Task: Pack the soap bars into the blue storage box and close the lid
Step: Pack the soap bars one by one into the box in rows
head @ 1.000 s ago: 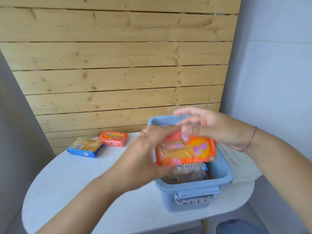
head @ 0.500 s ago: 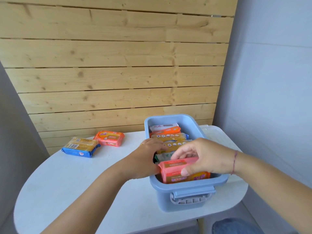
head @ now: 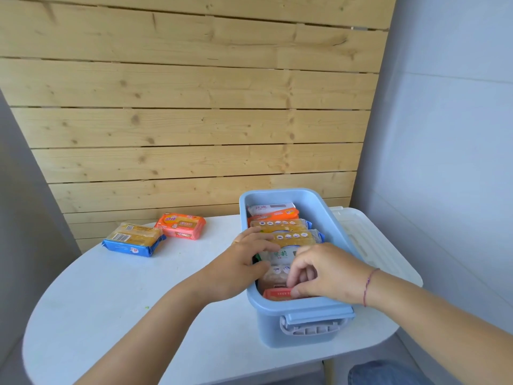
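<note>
Soap bars (head: 280,226) stand on edge in a row inside the blue storage box (head: 305,305), filling most of it. Your right fingers (head: 301,273) are curled in tight, thumb tip down on the red-orange soap bar (head: 276,293) at the near end of the box, pinching its top edge. That bar sits low, just behind the near rim. Your right hand (head: 330,273) hangs over the box's near right corner, with a red string bracelet (head: 369,286) on the wrist.

Your left fingers (head: 261,247) are spread and fairly straight, lying across the tops of the middle bars and touching the green-and-white soap bar (head: 281,254). They hold nothing. Your left hand (head: 238,265) crosses the box's left wall, with a ring (head: 235,242) on one finger.

The box is open and sits on the right side of the white table (head: 138,301); a latch handle (head: 313,326) is on its near face. A white lid (head: 366,240) lies flat on the table, touching the box's right side. Two bars are not packed yet: a blue-and-yellow soap bar (head: 133,240) and an orange soap bar (head: 180,225), side by side at the far left of the table, well apart from the box. A wooden slat wall (head: 194,107) stands behind.
</note>
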Available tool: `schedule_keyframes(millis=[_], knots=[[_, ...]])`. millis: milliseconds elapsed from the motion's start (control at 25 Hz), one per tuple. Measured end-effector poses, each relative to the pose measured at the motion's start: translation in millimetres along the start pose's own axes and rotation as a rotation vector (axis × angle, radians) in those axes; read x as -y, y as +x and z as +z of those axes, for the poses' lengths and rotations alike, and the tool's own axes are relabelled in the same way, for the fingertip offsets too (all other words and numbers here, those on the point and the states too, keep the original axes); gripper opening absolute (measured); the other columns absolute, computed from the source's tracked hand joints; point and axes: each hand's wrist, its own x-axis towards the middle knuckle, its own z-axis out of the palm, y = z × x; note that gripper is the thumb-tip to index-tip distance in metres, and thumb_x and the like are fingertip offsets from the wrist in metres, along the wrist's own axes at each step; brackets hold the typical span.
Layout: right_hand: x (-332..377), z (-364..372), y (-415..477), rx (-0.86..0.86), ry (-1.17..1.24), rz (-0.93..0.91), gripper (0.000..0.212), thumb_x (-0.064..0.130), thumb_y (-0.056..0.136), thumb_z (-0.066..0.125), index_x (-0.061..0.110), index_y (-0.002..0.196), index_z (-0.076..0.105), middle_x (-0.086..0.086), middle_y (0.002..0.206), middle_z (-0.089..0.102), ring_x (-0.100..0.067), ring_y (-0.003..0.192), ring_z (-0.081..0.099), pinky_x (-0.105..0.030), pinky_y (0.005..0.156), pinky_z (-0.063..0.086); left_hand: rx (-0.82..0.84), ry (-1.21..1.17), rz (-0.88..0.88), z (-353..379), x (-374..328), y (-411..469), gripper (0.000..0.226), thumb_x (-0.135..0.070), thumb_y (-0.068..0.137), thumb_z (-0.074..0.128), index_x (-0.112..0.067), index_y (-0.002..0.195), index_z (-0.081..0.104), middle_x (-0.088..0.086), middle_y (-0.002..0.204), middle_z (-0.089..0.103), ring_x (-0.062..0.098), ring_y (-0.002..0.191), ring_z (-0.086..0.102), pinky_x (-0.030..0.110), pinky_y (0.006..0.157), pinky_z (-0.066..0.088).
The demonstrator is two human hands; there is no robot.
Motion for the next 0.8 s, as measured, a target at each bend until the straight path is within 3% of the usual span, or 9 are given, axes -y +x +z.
schedule_keyframes(millis=[80, 160, 280, 320, 400, 480, 560, 680, 800], knots=[[0.4, -4.3, 0.9, 0.079, -0.013, 0.004, 0.019, 0.026, 0.079, 0.072, 0.042, 0.071, 0.064, 0.011, 0.071, 0.059, 0.001, 0.064, 0.053, -0.011, 0.063, 0.042, -0.123, -0.246, -0.008, -10.1, 8.3, -5.8, 0.031, -0.008, 0.092, 0.054, -0.027, 0.115, 0.064, -0.014, 0.133, 0.055, 0.000, 0.130, 0.041, 0.021, 0.110, 0.028], [1.5, -16.8, -0.5, 0.128, 0.007, 0.029, 0.014, 0.026, 0.082, 0.068, 0.038, 0.074, 0.069, 0.012, 0.077, 0.069, 0.004, 0.069, 0.060, -0.012, 0.069, 0.045, -0.419, -0.363, -0.118, -30.7, 37.3, -10.1, 0.029, -0.005, 0.090, 0.055, -0.026, 0.107, 0.066, -0.010, 0.118, 0.064, 0.009, 0.118, 0.055, 0.023, 0.098, 0.038], [7.0, -35.2, 2.3, 0.024, 0.148, 0.052, 0.007, 0.025, 0.083, 0.067, 0.026, 0.085, 0.074, 0.007, 0.085, 0.076, -0.002, 0.076, 0.067, -0.013, 0.073, 0.050, -0.754, -0.028, -0.405, -73.9, 111.3, -18.1, 0.036, -0.007, 0.085, 0.060, -0.019, 0.119, 0.060, 0.006, 0.123, 0.056, 0.027, 0.120, 0.050, 0.033, 0.093, 0.041], [10.6, -37.8, 6.5, -0.033, 0.192, 0.046, 0.007, 0.025, 0.083, 0.068, 0.025, 0.086, 0.074, 0.009, 0.086, 0.075, -0.005, 0.078, 0.068, -0.015, 0.074, 0.052, -0.721, 0.150, -0.509, -88.1, 139.8, -20.7, 0.044, -0.011, 0.084, 0.062, -0.018, 0.127, 0.055, 0.008, 0.133, 0.050, 0.028, 0.127, 0.043, 0.037, 0.100, 0.037], [20.1, -35.8, 18.8, -0.073, 0.226, 0.017, 0.007, 0.024, 0.083, 0.068, 0.025, 0.087, 0.074, 0.011, 0.087, 0.074, -0.004, 0.079, 0.067, -0.016, 0.076, 0.052, -0.409, 0.542, -0.693, -109.2, 192.1, -24.2, 0.060, -0.013, 0.085, 0.057, -0.022, 0.141, 0.037, 0.004, 0.150, 0.033, 0.028, 0.140, 0.026, 0.041, 0.113, 0.024], [23.4, -28.4, 29.9, -0.058, 0.207, -0.004, 0.008, 0.022, 0.084, 0.068, 0.025, 0.088, 0.073, 0.003, 0.088, 0.074, 0.001, 0.073, 0.063, -0.012, 0.071, 0.050, -0.090, 0.829, -0.744, -121.2, 229.6, -20.2, 0.073, -0.007, 0.084, 0.048, -0.024, 0.148, 0.017, -0.001, 0.158, 0.016, 0.025, 0.147, 0.009, 0.045, 0.119, 0.013], [20.2, -23.8, 34.5, -0.052, 0.203, 0.006, 0.009, 0.021, 0.084, 0.067, 0.026, 0.088, 0.073, 0.002, 0.086, 0.073, 0.004, 0.068, 0.059, -0.008, 0.066, 0.046, 0.052, 0.947, -0.711, -131.5, 249.0, -11.1, 0.080, -0.009, 0.084, 0.049, -0.024, 0.150, 0.008, -0.004, 0.159, 0.011, 0.022, 0.148, 0.004, 0.045, 0.120, 0.008], [6.4, -23.7, 37.6, -0.059, 0.247, 0.064, 0.011, 0.021, 0.083, 0.068, 0.030, 0.085, 0.074, 0.007, 0.090, 0.072, -0.003, 0.074, 0.064, -0.013, 0.071, 0.050, 0.165, 1.060, -0.636, -147.5, 250.8, 2.2, 0.079, -0.024, 0.076, 0.064, -0.025, 0.144, 0.024, -0.005, 0.147, 0.034, 0.018, 0.141, 0.027, 0.040, 0.116, 0.020], [-1.3, -24.0, 39.5, -0.054, 0.280, 0.087, 0.011, 0.019, 0.083, 0.068, 0.029, 0.086, 0.074, 0.004, 0.093, 0.073, -0.014, 0.085, 0.067, -0.025, 0.081, 0.054, 0.166, 1.033, -0.607, -154.1, 232.8, -4.1, 0.072, -0.035, 0.067, 0.071, -0.025, 0.131, 0.039, -0.007, 0.129, 0.048, 0.016, 0.122, 0.048, 0.030, 0.097, 0.037]])
